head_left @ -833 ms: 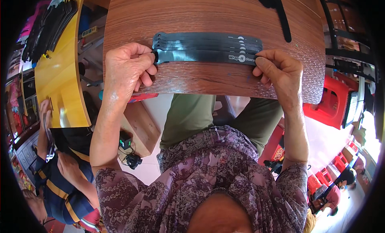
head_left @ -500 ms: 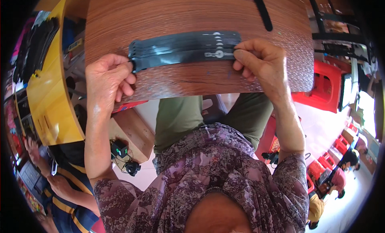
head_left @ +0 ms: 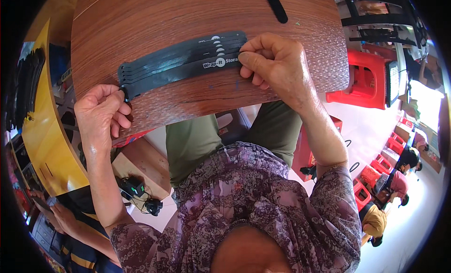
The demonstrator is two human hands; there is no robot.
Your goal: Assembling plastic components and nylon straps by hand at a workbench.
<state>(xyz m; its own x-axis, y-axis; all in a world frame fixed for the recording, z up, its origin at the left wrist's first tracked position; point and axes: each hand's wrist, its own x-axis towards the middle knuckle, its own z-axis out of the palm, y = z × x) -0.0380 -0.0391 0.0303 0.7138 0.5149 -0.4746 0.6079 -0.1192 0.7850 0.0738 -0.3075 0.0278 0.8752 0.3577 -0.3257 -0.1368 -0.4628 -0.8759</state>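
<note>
Several flat black straps with white print near their right ends lie overlapped in a stepped row on the brown wood-grain table. My left hand is closed in a pinch at the left end of the nearest strap. At its right end, the thumb and forefinger of my right hand pinch the same strap and cover part of the print. Another dark strap lies apart near the far edge of the view.
A yellow table with black straps on it stands at the left, beside a co-worker's arm. Red plastic stools are at the right, with a black rack beyond. A cardboard box sits below the table's front edge.
The view has turned, so table, straps and both hands appear further left and tilted, left end lower. Both hands keep their pinch at the strap ends.
</note>
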